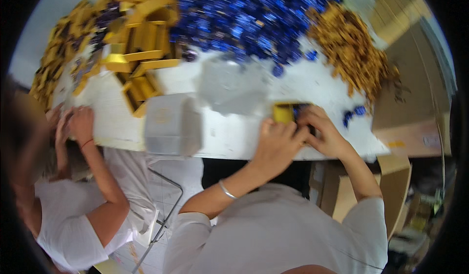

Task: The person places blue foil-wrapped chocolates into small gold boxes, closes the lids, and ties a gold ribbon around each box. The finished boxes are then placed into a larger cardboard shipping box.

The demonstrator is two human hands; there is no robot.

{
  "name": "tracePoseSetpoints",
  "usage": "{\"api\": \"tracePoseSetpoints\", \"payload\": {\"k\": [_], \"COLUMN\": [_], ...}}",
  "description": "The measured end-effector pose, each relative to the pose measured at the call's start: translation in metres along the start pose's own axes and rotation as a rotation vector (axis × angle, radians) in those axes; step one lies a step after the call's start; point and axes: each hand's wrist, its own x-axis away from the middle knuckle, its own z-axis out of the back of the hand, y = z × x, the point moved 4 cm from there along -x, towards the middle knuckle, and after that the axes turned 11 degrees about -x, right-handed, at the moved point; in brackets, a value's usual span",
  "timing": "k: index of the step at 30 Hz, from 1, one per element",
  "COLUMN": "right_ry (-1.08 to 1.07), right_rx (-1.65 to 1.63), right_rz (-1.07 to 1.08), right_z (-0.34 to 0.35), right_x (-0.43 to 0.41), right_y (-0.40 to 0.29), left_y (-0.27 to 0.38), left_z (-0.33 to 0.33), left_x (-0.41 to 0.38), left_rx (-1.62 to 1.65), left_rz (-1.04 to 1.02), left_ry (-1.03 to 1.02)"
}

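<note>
My left hand (276,145) is closed on the near side of a small open yellow box (283,113) at the table's front edge. My right hand (322,131) reaches over the right end of this box, fingertips at a dark blue piece inside it; blur hides whether the fingers grip the piece. Left of the box lies a clear plastic bag or sheet (232,85). A pale lidded container (170,123) stands farther left. Behind spreads a large heap of shiny blue wrapped pieces (242,21).
Orange-brown strips (348,46) are heaped at the back right, beside a cardboard box (410,90). Empty yellow boxes (146,39) are piled at the back left. A few blue pieces (359,110) lie right of my hands. A co-worker's hands (81,123) are at the table's left.
</note>
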Motion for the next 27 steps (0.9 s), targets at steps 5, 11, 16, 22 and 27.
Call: {"api": "tracePoseSetpoints", "payload": {"k": [5,11,16,22,27], "right_ry": [0.13,0.103,-0.085,-0.149,-0.386], "right_rx": [-0.198,0.054,0.347,0.647,0.887], "right_rz": [-0.016,0.229,0.809,0.614,0.281], "right_z": [0.057,0.033,-0.083,-0.177,-0.223], "right_x": [-0.029,-0.163,-0.323,-0.522,-0.582], "right_y": [-0.023,-0.085,-0.138,-0.099,-0.073], "left_y": [-0.019,-0.026,-0.03,-0.014,-0.006], "left_z": [0.012,-0.004,-0.011,-0.028,-0.091], "left_x": [-0.002,-0.001,0.005,0.003,0.004], "left_rx": [0.157,0.238,0.16,0.315,0.154], "left_rz": [0.024,-0.074,-0.058,-0.075,-0.023], "left_ry": [-0.062,0.037,0.1,0.216,0.342]}}
